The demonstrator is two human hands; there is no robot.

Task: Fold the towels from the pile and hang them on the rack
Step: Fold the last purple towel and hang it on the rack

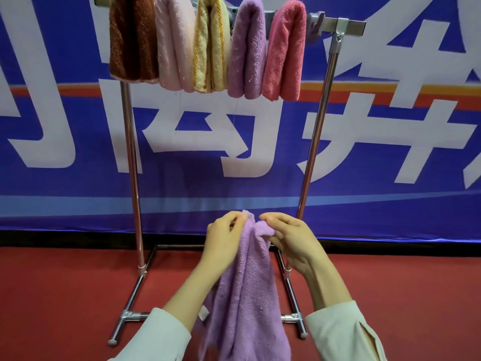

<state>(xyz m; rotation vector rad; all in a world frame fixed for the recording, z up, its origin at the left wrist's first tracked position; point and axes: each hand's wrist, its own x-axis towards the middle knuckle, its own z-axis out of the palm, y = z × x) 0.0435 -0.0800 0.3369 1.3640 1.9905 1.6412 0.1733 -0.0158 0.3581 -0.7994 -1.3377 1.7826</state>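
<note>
**Sixth towel in hand, top edge bunched: find the corners before you fold**

Head view, the only one you have. Your left grip (223,241) and right grip (292,242) are both closed on the lilac towel (242,295), each pinching its top edge between thumb and fingertips, the two pinches almost touching. The towel hangs from them in loose vertical folds, low in front of the rack (316,142), and runs out of the bottom of the picture. A small white label (204,312) shows on its left side. It is not yet folded.

On the top bar five folded towels hang side by side: brown (131,43), pale pink (173,48), yellow (209,48), purple (247,50) and coral (285,53). Free bar remains only to the right of the coral one, where a grey fitting (316,22) sits before the right post. The pile itself is out of view.

What could go wrong from here:

- Both pinches look shallow and sit on bunched cloth. If you spread your hands without first finding true corners, the fold will likely come out skewed or twisted.
- A thin pinch on plush fabric may slip. Lose one side and the towel swings down toward the red floor (65,295).
- The open stretch of bar looks short. A bulky fold pushed in there could shove the coral towel along, or snag on the fitting and hang crooked.
</note>
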